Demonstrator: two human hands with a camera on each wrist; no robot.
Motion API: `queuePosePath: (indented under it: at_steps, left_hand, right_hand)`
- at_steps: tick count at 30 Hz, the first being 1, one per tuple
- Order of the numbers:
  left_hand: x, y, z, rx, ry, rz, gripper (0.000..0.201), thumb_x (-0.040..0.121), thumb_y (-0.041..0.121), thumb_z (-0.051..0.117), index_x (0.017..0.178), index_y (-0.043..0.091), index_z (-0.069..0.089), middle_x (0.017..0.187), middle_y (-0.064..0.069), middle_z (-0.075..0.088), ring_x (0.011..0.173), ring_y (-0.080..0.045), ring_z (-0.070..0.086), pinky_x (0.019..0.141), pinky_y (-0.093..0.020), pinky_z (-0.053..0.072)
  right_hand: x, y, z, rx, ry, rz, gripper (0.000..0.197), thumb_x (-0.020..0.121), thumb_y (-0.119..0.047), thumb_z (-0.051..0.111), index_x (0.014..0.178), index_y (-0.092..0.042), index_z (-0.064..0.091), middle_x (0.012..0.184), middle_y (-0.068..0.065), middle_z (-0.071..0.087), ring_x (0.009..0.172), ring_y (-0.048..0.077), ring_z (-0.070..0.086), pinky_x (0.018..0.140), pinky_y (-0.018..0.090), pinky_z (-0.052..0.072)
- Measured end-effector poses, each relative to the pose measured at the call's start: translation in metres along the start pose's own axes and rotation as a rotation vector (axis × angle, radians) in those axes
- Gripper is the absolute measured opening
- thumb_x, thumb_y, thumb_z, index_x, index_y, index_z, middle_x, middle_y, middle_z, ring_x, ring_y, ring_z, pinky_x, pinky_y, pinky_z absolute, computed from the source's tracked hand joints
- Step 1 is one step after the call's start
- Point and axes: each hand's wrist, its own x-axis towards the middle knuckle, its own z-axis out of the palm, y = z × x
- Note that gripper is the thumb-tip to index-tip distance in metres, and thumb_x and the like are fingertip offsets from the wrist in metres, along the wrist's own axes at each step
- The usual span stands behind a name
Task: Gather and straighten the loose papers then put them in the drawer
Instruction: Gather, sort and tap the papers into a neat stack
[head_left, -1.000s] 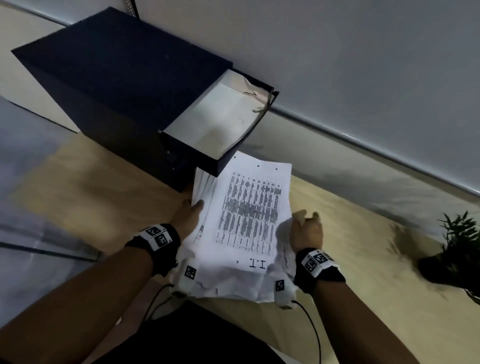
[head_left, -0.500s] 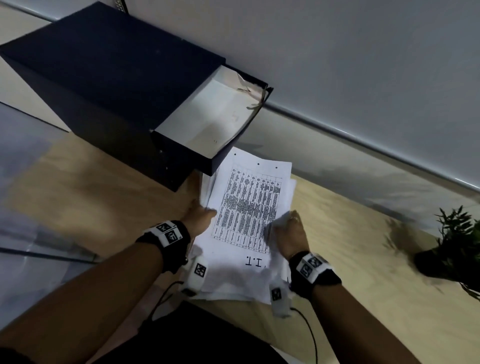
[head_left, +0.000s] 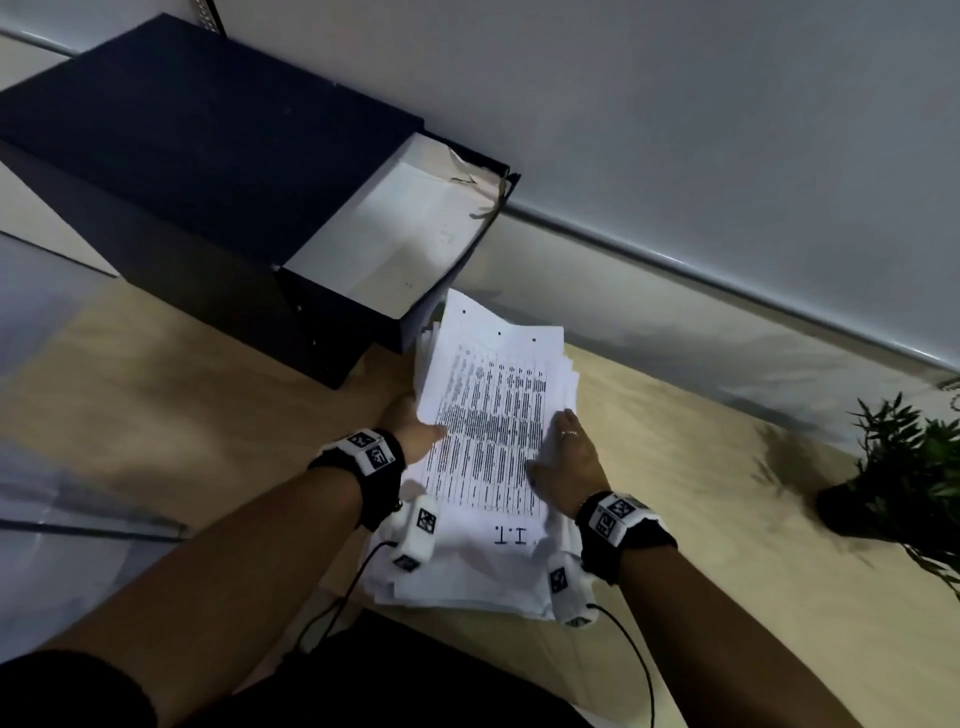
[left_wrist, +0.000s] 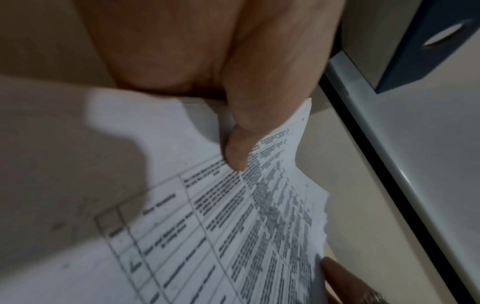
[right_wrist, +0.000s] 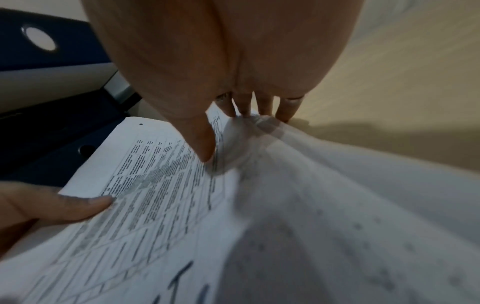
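Pale wooden desk (head_left: 727, 519) ran below a grey wall. The papers (head_left: 493, 441) lay as a stack on it, far edge just under the open drawer (head_left: 395, 228) of a dark cabinet (head_left: 182, 156). Left hand (head_left: 413, 428) held the left edge, thumb on top, fingers hidden beneath. Right hand (head_left: 569, 462) gripped the right edge likewise. Print blurred, unreadable; potted plant (head_left: 904, 483) cut off at the right.

An office: a dark filing cabinet (head_left: 197, 171) with an open drawer (head_left: 400, 234) stands on a light wood desk (head_left: 727, 519) beside printed table forms (head_left: 493, 441), a potted plant (head_left: 904, 478) and a grey partition wall (head_left: 727, 130).
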Motion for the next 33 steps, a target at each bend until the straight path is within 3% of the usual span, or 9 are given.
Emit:
queuePosePath:
  at_steps: [3,5,8,10,16,19,27,30,33]
  left_hand:
    - [-0.022,0.007,0.008,-0.064,0.029,0.192,0.064,0.083,0.023,0.074,0.139,0.009,0.046,0.142,-0.005,0.052,0.126,-0.02,0.051,0.106,-0.03,0.039]
    - [-0.038,0.016,0.008,-0.156,0.006,0.38,0.061,0.079,0.023,0.076,0.134,0.013,0.051,0.139,0.0,0.055,0.125,-0.013,0.053,0.111,-0.032,0.038]
    - [-0.061,0.041,-0.003,-0.325,-0.011,0.554,0.051,0.075,0.017,0.078,0.119,0.03,0.055,0.121,0.007,0.065,0.107,0.003,0.062,0.102,-0.025,0.048]
    - [-0.076,0.066,-0.014,-0.366,0.079,0.638,0.046,0.077,0.013,0.078,0.114,0.029,0.056,0.107,0.009,0.068,0.091,0.003,0.064,0.084,-0.012,0.05]
    - [-0.102,0.118,-0.034,-0.497,0.313,0.818,0.032,0.086,0.013,0.07,0.117,0.008,0.061,0.099,0.011,0.069,0.097,0.004,0.065,0.087,-0.019,0.052]
    - [-0.101,0.114,-0.033,-0.45,0.25,0.793,0.05,0.082,0.026,0.074,0.126,0.026,0.051,0.111,0.008,0.068,0.108,-0.011,0.065,0.095,-0.038,0.053]
    - [-0.098,0.097,-0.028,-0.488,0.124,0.753,0.078,0.065,0.028,0.087,0.122,0.053,0.041,0.127,0.003,0.06,0.115,-0.006,0.061,0.095,-0.038,0.056]
    - [-0.108,0.106,-0.033,-0.617,0.155,0.785,0.076,0.072,0.025,0.083,0.131,0.023,0.035,0.125,0.007,0.059,0.109,0.001,0.063,0.096,-0.027,0.053]
    - [-0.119,0.119,-0.038,-0.691,0.217,0.948,0.071,0.077,0.028,0.073,0.134,0.02,0.031,0.125,0.002,0.051,0.109,-0.005,0.06,0.094,-0.027,0.052]
  right_hand:
    - [-0.011,0.017,-0.005,0.053,0.103,0.088,0.108,0.072,-0.063,0.072,0.15,-0.006,0.023,0.157,0.014,0.027,0.144,0.031,0.026,0.117,0.042,0.026]
    - [-0.02,0.025,-0.023,0.438,0.139,0.128,0.113,0.059,-0.055,0.086,0.147,-0.014,0.029,0.143,0.009,0.05,0.131,0.025,0.048,0.11,0.045,0.04]
    - [-0.033,0.028,-0.068,0.84,0.24,0.111,0.061,0.063,-0.028,0.091,0.109,-0.008,0.058,0.082,-0.001,0.07,0.063,0.005,0.065,0.062,0.028,0.053]
    - [-0.041,0.02,-0.107,1.003,0.319,0.049,0.03,0.064,-0.022,0.088,0.081,-0.006,0.068,0.053,0.006,0.063,0.042,0.02,0.053,0.053,0.029,0.046]
    - [-0.076,-0.025,-0.173,1.116,0.581,-0.335,0.018,0.08,0.009,0.072,0.098,0.009,0.068,0.077,-0.006,0.076,0.068,0.01,0.07,0.065,0.024,0.057]
    - [-0.081,-0.031,-0.159,1.047,0.618,-0.315,0.029,0.078,0.006,0.075,0.106,0.01,0.068,0.094,0.007,0.077,0.082,0.016,0.074,0.072,0.027,0.06]
    - [-0.087,-0.036,-0.14,1.064,0.61,-0.218,0.052,0.069,-0.007,0.087,0.101,0.02,0.057,0.085,0.032,0.068,0.076,0.028,0.074,0.076,0.051,0.06]
    - [-0.1,-0.053,-0.159,1.069,0.678,-0.392,0.06,0.073,0.009,0.079,0.124,-0.004,0.05,0.104,-0.004,0.069,0.096,0.013,0.069,0.09,0.033,0.057]
    - [-0.099,-0.064,-0.165,0.917,0.758,-0.534,0.044,0.083,0.005,0.071,0.117,-0.018,0.057,0.105,-0.015,0.068,0.102,0.008,0.065,0.091,0.028,0.054]
